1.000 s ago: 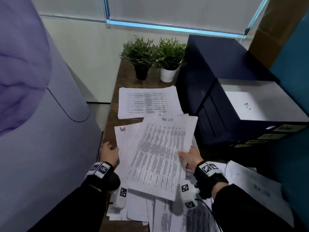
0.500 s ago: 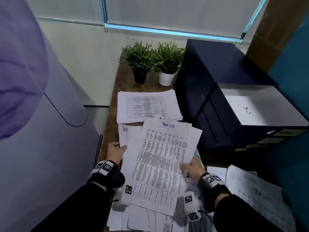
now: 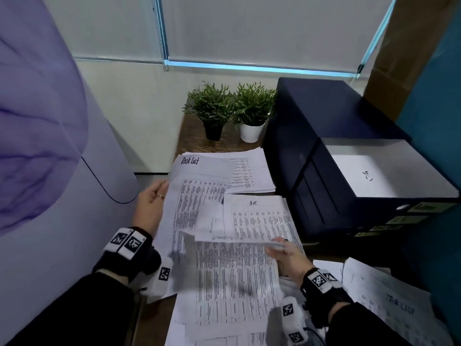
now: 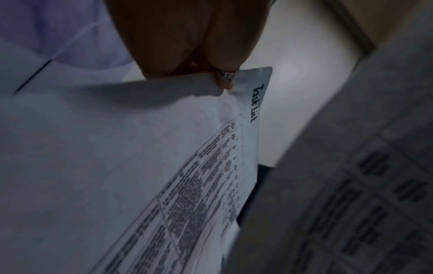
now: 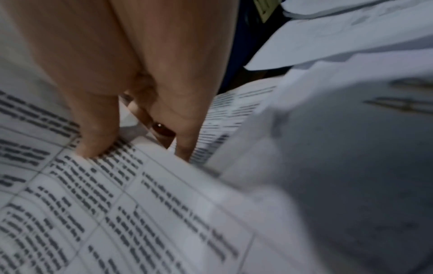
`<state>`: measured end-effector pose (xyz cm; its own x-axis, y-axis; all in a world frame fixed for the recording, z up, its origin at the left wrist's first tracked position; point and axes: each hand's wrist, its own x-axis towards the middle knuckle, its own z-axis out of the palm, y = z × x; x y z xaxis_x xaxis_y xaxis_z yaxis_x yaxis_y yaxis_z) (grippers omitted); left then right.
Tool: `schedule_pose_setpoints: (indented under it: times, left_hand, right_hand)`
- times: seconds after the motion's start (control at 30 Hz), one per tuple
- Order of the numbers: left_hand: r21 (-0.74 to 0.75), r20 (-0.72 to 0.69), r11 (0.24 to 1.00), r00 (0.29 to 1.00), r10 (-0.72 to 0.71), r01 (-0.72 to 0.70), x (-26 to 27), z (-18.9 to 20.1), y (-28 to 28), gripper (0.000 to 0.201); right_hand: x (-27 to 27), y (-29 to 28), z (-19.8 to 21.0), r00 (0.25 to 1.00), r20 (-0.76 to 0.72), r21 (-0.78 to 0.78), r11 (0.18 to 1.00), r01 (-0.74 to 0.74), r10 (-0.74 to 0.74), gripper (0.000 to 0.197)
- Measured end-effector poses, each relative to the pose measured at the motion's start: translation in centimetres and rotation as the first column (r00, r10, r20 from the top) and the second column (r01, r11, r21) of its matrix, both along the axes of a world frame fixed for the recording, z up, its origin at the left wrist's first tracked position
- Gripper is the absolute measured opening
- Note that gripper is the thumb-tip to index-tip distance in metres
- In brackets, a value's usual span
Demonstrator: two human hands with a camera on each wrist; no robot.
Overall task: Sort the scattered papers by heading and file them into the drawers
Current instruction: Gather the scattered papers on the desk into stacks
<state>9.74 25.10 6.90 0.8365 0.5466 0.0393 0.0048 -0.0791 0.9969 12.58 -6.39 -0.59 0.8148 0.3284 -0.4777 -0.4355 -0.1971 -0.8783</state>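
Note:
Printed sheets lie scattered over the wooden desk point(image 3: 192, 143). My left hand point(image 3: 162, 193) grips the left edge of sheets headed "Task List" point(image 3: 197, 186), held up off the desk; the left wrist view shows the fingers point(image 4: 225, 81) curled on that edge beside the Task List heading point(image 4: 256, 103). My right hand point(image 3: 277, 244) pinches the edge of a curling sheet point(image 3: 224, 236); thumb and fingers point(image 5: 98, 144) clamp printed paper point(image 5: 131, 204). A sheet headed "HR" point(image 3: 259, 218) lies flat behind it. The dark blue drawer cabinet point(image 3: 311, 151) stands at right, top drawer point(image 3: 389, 176) open.
A neat stack of papers point(image 3: 252, 171) lies at the desk's back, before two potted plants point(image 3: 214, 108). More loose sheets point(image 3: 389, 295) spread at the right front. A pale curved panel point(image 3: 62, 171) closes off the left side. Labels point(image 3: 424, 208) mark the drawer fronts.
The Task List sheet has passed from my right hand to my left, which has risen with it. My right hand now pinches another sheet. The HR sheet has come into sight.

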Motion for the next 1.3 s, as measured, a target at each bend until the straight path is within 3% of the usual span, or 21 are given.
schedule_pose_setpoints:
  times: [0.07, 0.17, 0.27, 0.33, 0.4, 0.47, 0.53, 0.6, 0.67, 0.8, 0.83, 0.93, 0.97, 1.03, 1.1, 1.17, 1.3]
  left_hand:
    - [0.076, 0.068, 0.997, 0.997, -0.021, 0.016, -0.3, 2.6, -0.2, 0.02]
    - [0.148, 0.173, 0.989, 0.985, -0.021, -0.005, -0.8, 6.2, 0.2, 0.02]
    - [0.191, 0.243, 0.982, 0.969, -0.045, -0.002, -1.5, 9.8, 0.6, 0.029]
    - [0.201, 0.293, 0.98, 0.954, -0.066, 0.006, -2.0, 12.2, 0.2, 0.041]
    - [0.148, 0.339, 0.989, 0.938, -0.075, 0.025, -2.3, 14.2, -0.3, 0.038]
    - [0.07, 0.318, 0.997, 0.946, -0.055, 0.035, -2.5, 15.3, -0.6, 0.027]
    - [-0.112, 0.292, 0.989, 0.955, -0.061, 0.098, -2.3, 15.1, 0.1, 0.02]
    - [-0.25, 0.241, 0.955, 0.965, -0.1, 0.162, -2.3, 14.4, -0.1, 0.034]
    - [-0.329, 0.159, 0.92, 0.973, -0.167, 0.211, -3.0, 12.5, -1.5, 0.038]
    - [-0.566, -0.008, 0.774, 0.936, -0.351, 0.285, -5.4, 4.9, -5.4, 0.035]
    - [-0.61, -0.049, 0.732, 0.908, -0.417, 0.303, -5.9, 3.0, -6.0, 0.041]
    - [-0.62, -0.214, 0.691, 0.768, -0.604, 0.371, -7.0, -1.7, -8.5, 0.094]
    - [-0.625, -0.237, 0.683, 0.742, -0.627, 0.378, -7.2, -3.0, -9.2, 0.096]
    - [-0.559, -0.312, 0.726, 0.71, -0.632, 0.401, -7.4, -4.7, -10.4, 0.084]
    - [-0.412, -0.427, 0.823, 0.716, -0.553, 0.391, -7.3, -5.9, -11.8, 0.065]
    - [-0.317, -0.515, 0.893, 0.733, -0.444, 0.318, -7.2, -7.1, -12.9, 0.052]
    - [-0.261, -0.565, 0.922, 0.729, -0.386, 0.286, -7.0, -8.4, -15.0, 0.048]
  right_hand:
    - [0.2, 1.1, 1.7, 0.993, 0.1, -0.013, 0.998, -0.067, 0.068, 0.02]
    - [1.1, 3.7, 5.7, 0.977, 0.208, 0.079, 0.995, -0.058, 0.04, 0.016]
    - [1.9, 5.5, 9.7, 0.983, 0.171, 0.284, 0.959, 0.007, -0.058, 0.039]
    - [2.1, 5.8, 11.7, 0.982, 0.157, 0.374, 0.927, 0.039, -0.105, 0.034]
    - [1.4, 6.0, 14.1, 0.976, 0.16, 0.491, 0.87, 0.05, -0.146, 0.017]
    - [1.1, 6.0, 16.0, 0.969, 0.21, 0.523, 0.852, 0.003, -0.132, 0.033]
    - [1.4, 6.2, 16.5, 0.944, 0.277, 0.488, 0.873, 0.024, -0.18, 0.004]
    - [1.5, 6.1, 16.2, 0.923, 0.335, 0.384, 0.922, 0.048, -0.188, 0.007]
    - [1.5, 5.2, 14.3, 0.911, 0.374, 0.217, 0.971, 0.099, -0.177, 0.028]
    - [-0.1, 1.9, 8.7, 0.93, 0.342, 0.007, 0.99, 0.142, -0.136, 0.028]
    - [-1.0, 1.2, 7.5, 0.939, 0.323, -0.039, 0.989, 0.141, -0.121, 0.03]
    - [-3.0, -0.8, 4.2, 0.959, 0.248, -0.124, 0.977, 0.176, -0.141, 0.031]
    - [-3.7, -1.3, 3.2, 0.963, 0.222, -0.149, 0.971, 0.186, -0.151, 0.036]
    - [-4.9, -2.2, 1.8, 0.978, 0.171, -0.2, 0.968, 0.154, -0.12, 0.047]
    - [-5.6, -3.4, 0.9, 0.993, 0.116, -0.254, 0.965, 0.068, -0.039, 0.056]
    - [-5.8, -5.4, 0.4, 0.992, 0.124, -0.326, 0.943, 0.064, -0.025, 0.049]
    - [-4.6, -13.1, 0.4, 0.918, 0.277, -0.433, 0.816, 0.383, -0.285, 0.013]
